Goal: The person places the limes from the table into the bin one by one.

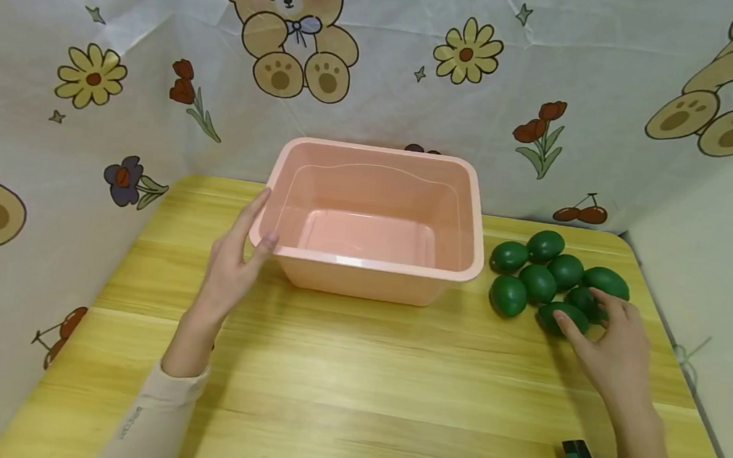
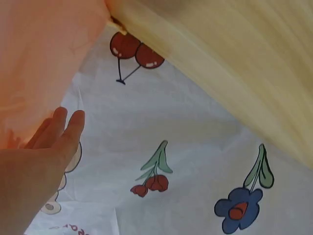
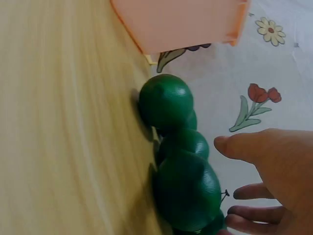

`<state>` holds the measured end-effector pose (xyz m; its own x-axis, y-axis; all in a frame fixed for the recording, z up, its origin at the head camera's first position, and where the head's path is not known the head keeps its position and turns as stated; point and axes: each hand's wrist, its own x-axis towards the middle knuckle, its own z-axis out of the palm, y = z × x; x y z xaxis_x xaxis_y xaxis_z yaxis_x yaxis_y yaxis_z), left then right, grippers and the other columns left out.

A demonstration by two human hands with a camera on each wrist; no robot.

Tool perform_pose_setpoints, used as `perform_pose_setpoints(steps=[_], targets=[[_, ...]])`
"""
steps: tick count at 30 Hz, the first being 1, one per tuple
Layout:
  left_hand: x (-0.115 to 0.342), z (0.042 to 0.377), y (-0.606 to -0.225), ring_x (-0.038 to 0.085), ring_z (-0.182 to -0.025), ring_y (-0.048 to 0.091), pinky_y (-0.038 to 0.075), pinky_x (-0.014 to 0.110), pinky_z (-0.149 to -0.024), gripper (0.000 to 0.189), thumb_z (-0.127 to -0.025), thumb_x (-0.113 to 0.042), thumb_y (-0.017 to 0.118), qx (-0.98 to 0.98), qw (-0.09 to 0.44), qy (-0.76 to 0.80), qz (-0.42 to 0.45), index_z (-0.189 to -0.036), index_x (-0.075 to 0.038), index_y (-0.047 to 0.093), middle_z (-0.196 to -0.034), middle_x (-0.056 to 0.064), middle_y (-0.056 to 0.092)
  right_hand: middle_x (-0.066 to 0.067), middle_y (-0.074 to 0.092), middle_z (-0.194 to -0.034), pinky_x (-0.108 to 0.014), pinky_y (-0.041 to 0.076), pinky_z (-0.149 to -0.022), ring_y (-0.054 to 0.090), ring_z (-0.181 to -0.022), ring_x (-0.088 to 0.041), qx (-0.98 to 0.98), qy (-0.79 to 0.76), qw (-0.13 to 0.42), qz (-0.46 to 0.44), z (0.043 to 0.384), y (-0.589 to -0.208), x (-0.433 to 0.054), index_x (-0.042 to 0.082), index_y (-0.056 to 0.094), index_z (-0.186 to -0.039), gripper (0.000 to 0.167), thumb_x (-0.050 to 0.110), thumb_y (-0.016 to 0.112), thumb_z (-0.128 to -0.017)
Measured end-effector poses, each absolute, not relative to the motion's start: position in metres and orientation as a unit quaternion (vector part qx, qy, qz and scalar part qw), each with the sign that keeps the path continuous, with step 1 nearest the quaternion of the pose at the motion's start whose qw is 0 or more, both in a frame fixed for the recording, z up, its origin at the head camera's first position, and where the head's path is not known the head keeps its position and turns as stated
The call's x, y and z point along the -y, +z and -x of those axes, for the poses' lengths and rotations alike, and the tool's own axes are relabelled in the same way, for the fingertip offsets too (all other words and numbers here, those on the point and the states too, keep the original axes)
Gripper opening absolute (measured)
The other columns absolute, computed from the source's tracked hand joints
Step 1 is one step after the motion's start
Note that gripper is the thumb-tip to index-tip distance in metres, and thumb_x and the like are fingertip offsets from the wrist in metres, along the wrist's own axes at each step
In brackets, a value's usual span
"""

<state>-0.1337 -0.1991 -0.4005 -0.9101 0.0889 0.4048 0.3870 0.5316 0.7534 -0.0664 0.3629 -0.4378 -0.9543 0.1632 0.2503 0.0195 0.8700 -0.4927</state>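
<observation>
Green fruits (image 1: 538,283) just below right hand (image 1: 619,349)

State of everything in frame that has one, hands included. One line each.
Pink bin: upright, uncovered, nothing visible inside.
Green fruits: loosely clustered on the table, right of the bin.
Left hand: fingers extended, at the bin's left side.
Right hand: fingers spread over the nearer fruits, none gripped.
Backdrop cloth: hanging, creased.

No readable text, illegible sleeve lettering (image 1: 130,423)
</observation>
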Motion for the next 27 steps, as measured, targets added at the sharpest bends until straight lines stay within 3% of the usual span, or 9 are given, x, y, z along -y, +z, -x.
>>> perform_pose_setpoints(steps=[9,14,18,27], targets=[[0.191,0.135,-0.409,0.031,-0.145,0.05,0.039,0.064,-0.115,0.062,-0.107,-0.025,0.057,0.826,0.169,-0.522,0.129,-0.164,-0.039,0.036,-0.167,-0.005,0.041,-0.037,0.057,-0.128,-0.068,0.039,-0.095,0.05,-0.118,-0.057,0.952,0.249,0.176,0.012,0.07,-0.45,-0.356,-0.009,0.065,-0.128,0.056,0.013,0.088,-0.082],[0.188,0.139,-0.413,0.026,-0.144,0.05,0.045,0.041,-0.113,0.058,-0.107,-0.02,0.055,0.797,0.17,-0.562,0.141,-0.162,-0.033,0.041,-0.166,-0.006,0.043,-0.04,0.053,-0.132,-0.072,0.038,-0.096,0.046,-0.122,-0.06,0.956,0.25,0.155,0.012,0.069,-0.452,-0.359,-0.011,0.061,-0.132,0.062,0.007,0.088,-0.079],[0.185,0.141,-0.415,0.029,-0.138,0.053,0.046,0.023,-0.105,0.056,-0.108,-0.022,0.054,0.782,0.172,-0.582,0.142,-0.162,-0.031,0.042,-0.165,-0.004,0.044,-0.041,0.053,-0.136,-0.073,0.037,-0.097,0.045,-0.123,-0.061,0.962,0.241,0.13,0.014,0.069,-0.452,-0.362,-0.011,0.057,-0.137,0.066,0.006,0.087,-0.081],[0.186,0.14,-0.421,0.025,-0.137,0.053,0.045,0.022,-0.105,0.055,-0.107,-0.023,0.054,0.777,0.184,-0.587,0.134,-0.16,-0.03,0.044,-0.163,-0.003,0.046,-0.041,0.056,-0.134,-0.072,0.04,-0.094,0.05,-0.119,-0.06,0.965,0.236,0.113,0.016,0.068,-0.454,-0.361,-0.008,0.058,-0.138,0.065,0.01,0.087,-0.082]])
